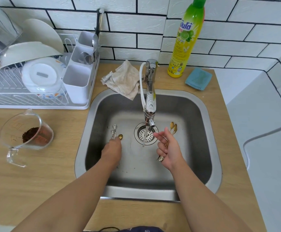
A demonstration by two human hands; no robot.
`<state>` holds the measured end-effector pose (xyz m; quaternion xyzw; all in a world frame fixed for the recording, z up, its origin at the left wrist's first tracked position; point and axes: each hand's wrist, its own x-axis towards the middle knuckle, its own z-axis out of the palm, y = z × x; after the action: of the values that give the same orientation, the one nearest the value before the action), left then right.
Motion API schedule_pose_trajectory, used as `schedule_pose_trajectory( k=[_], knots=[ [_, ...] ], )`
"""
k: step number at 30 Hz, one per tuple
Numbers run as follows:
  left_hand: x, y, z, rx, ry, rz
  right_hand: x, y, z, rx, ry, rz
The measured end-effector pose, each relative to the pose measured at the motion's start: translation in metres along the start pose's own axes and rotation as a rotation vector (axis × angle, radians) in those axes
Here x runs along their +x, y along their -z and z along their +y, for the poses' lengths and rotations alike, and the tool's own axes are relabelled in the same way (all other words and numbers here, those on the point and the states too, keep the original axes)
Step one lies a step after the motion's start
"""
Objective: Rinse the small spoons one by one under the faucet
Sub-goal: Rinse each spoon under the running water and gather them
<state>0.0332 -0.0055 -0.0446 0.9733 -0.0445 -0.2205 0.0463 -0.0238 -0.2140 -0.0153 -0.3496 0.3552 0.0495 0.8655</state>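
Observation:
Water runs from the faucet [150,101] in a thin stream onto the drain strainer [149,137] of the steel sink [195,131]. On the sink floor at the left lie small silver spoons [113,131] and a gold spoon [120,136]. My left hand [112,150] reaches down to them, its fingers curled onto the gold spoon; its fingertips are hidden. My right hand [169,148] is right of the stream and grips a few gold spoons [173,126], bowls pointing away, with its forefinger stretched toward the water.
A white dish rack [36,97] with bowls and a cutlery caddy [79,77] stands at the left. A glass jug [27,129] of brown grounds sits on the wooden counter. A cloth [124,79], a dish soap bottle [185,41] and a blue sponge [198,78] lie behind the sink.

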Motion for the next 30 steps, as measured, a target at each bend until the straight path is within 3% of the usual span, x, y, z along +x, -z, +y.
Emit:
schedule_pose_trajectory(
  k=[11, 16, 20, 25, 30],
  knots=[
    [0.0, 0.005, -0.007, -0.149, 0.093, 0.059, 0.001, -0.001, 0.003, -0.008, -0.01, -0.058],
    [-0.005, 0.015, 0.009, -0.378, -0.174, 0.173, 0.002, -0.004, 0.007, -0.132, 0.073, 0.003],
    [-0.023, 0.014, 0.02, -0.638, -0.269, 0.035, 0.0, -0.011, 0.019, -0.362, 0.124, 0.045],
    [-0.042, 0.016, 0.03, -1.154, -0.13, -0.239, 0.001, -0.017, 0.026, -0.494, 0.14, -0.032],
    [-0.046, 0.02, 0.034, -1.196, -0.172, -0.236, 0.004, -0.018, 0.027, -0.46, 0.236, -0.054]
  ],
)
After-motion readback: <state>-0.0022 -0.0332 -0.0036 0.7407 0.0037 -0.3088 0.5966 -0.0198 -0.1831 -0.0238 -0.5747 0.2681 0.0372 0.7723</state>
